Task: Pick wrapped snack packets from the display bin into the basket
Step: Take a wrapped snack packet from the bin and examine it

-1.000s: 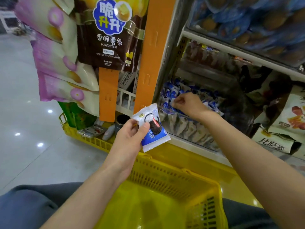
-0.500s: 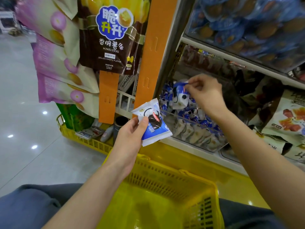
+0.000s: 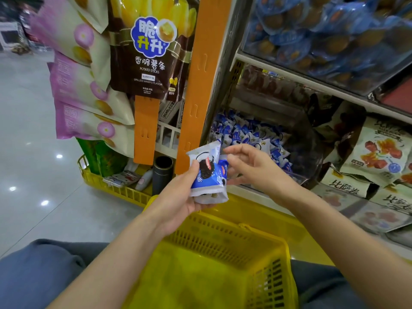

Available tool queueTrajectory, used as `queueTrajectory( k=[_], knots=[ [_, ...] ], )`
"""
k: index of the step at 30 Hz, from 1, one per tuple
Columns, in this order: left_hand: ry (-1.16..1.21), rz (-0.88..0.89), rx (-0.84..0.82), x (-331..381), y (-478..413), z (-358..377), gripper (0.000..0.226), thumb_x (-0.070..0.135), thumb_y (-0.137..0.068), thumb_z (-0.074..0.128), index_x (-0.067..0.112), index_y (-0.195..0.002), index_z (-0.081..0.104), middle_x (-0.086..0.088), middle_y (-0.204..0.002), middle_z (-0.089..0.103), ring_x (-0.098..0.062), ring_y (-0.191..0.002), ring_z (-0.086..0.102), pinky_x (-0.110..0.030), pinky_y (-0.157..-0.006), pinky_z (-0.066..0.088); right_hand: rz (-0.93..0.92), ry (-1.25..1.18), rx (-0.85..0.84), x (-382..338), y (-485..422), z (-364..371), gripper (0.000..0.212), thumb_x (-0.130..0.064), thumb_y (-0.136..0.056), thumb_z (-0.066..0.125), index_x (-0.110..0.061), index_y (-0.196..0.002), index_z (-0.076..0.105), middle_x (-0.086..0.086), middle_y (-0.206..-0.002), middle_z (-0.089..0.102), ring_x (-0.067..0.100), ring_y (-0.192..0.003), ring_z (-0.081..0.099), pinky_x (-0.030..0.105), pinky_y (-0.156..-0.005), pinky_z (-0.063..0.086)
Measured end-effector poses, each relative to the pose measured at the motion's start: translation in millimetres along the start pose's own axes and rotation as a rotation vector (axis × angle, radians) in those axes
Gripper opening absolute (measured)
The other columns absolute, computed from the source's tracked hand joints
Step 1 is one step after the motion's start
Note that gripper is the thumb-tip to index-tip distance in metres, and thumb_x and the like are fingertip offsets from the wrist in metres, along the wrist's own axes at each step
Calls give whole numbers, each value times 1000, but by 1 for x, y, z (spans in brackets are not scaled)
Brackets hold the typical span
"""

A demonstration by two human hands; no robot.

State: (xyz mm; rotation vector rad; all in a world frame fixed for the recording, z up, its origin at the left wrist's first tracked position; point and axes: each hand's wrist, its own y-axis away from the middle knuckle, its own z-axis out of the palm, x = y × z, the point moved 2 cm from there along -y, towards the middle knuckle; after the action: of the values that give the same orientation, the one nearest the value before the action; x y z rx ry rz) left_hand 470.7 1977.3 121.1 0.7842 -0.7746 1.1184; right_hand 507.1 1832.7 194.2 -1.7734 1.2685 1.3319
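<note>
One head-worn wide-angle view looks forward and down, close above the basket [image 3: 225, 244], facing the shelves [image 3: 301, 82].

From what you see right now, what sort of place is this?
Most likely a small supermarket: potato stick bags hang on a strip, a shelf bin holds wrapped snack packets, and a yellow shopping basket waits below.

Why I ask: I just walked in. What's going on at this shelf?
A person is picking snacks. The left hand grips blue-and-white snack packets above the yellow basket. The right hand, fingers relaxed, is right beside them, in front of the display bin that holds more of the same. No packet shows in the visible part of the basket.
</note>
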Motion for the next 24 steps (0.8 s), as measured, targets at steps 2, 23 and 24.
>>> queueTrajectory(
  k=[2,23,24],
  knots=[
    [-62,2,-11,1,2,0,48,51,-78,47,20,-112,61,-6,-104,72,-20,-93,69,-32,-72,58,4,81,-31,-1,3,1,15,-31,-93,48,-23,-98,60,-6,-85,69,3,-74,67,17,-61,54],
    [-481,267,298,9,2,1,42,21,-81,68,25,-115,44,7,-103,62,2,-81,66,-12,-58,50,21,518,-103,-1,20,-7,18,-41,-82,61,-31,-97,59,-4,-94,66,10,-82,66,32,-70,58],
    [-462,262,313,8,2,1,37,22,-84,64,22,-116,45,6,-105,63,2,-83,65,-12,-58,50,37,525,-112,-2,20,-11,14,-40,-81,62,-33,-93,60,-5,-92,66,7,-80,66,26,-65,57]
  ],
)
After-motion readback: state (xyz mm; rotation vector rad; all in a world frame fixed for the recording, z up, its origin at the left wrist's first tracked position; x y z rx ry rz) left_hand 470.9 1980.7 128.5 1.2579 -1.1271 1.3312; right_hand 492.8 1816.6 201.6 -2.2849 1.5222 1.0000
